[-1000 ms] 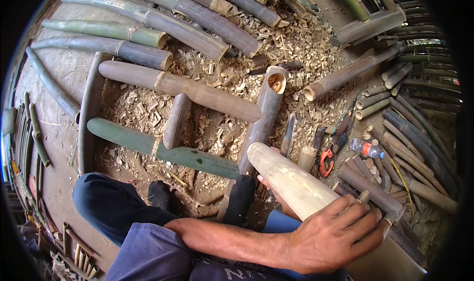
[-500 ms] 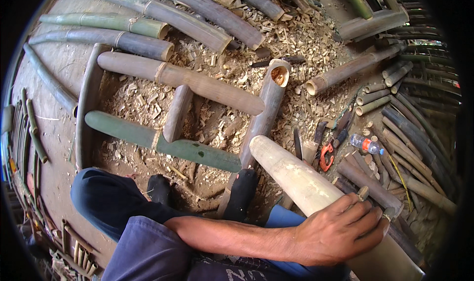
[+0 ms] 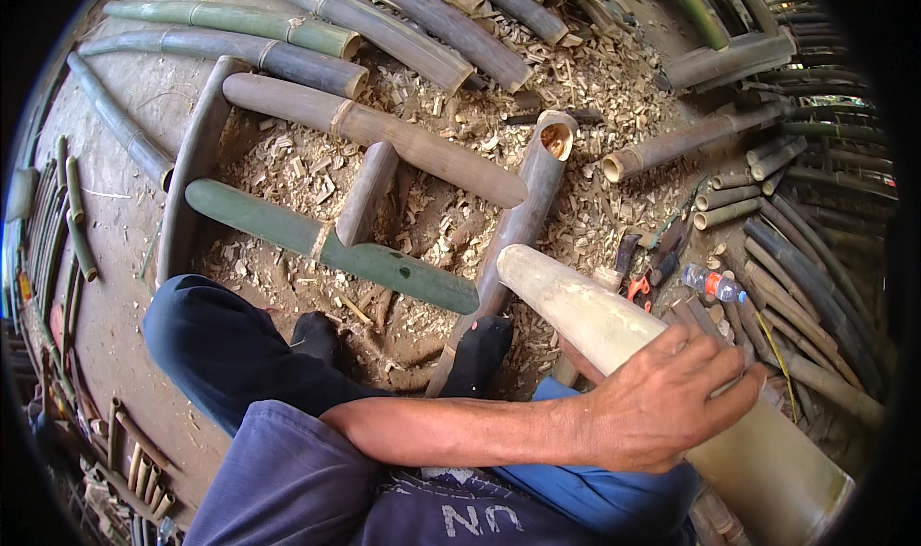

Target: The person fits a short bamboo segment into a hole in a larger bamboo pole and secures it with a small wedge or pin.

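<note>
We find the left hand (image 3: pixel 667 402) reaching across the body and resting on a thick, pale peeled bamboo section (image 3: pixel 614 330). Its fingers lie spread over the top of the section, curled loosely around it rather than clenched. The right hand is not in view, so we cannot tell how it stands.

The pale section runs diagonally from its tapered end near the middle of the view down to the lower right, over the person's lap. Just beyond its tapered end stands a darker bamboo tube (image 3: pixel 523 220) with an open, hollow top; a foot in a black sock (image 3: pixel 477 352) rests against its lower part. A green bamboo piece (image 3: pixel 326 249) lies on the ground to the left, amid wood shavings (image 3: pixel 451 220). To the right of the pale section we note red-handled pliers (image 3: pixel 641 285) and a small plastic bottle (image 3: pixel 715 283). Further bamboo poles (image 3: pixel 384 23) lie around the work area.
</note>
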The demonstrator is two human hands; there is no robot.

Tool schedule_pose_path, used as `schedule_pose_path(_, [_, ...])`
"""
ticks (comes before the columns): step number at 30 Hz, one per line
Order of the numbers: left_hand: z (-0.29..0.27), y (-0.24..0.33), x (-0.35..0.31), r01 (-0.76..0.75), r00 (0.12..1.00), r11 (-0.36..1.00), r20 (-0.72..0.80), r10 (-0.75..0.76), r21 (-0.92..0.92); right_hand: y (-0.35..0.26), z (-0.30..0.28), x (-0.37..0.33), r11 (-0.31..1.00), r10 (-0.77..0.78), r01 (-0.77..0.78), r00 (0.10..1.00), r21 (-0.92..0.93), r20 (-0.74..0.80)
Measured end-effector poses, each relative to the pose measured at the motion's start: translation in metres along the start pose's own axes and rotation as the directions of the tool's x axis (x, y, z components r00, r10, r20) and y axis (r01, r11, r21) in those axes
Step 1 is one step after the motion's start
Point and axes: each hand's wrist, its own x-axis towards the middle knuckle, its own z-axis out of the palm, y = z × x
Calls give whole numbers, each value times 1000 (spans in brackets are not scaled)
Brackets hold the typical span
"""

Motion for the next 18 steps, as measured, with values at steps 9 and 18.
schedule_pose_path(9, [-14, 3, 6, 84, 992, 996, -87, -87, -44, 30, -13, 10, 966, -26, 4, 996, -258, -84])
schedule_pose_path(18, [13, 6, 21, 216, 962, 950, -114, -246, -227, 51, -31, -1, 926, -53, -9, 987, -378, -153])
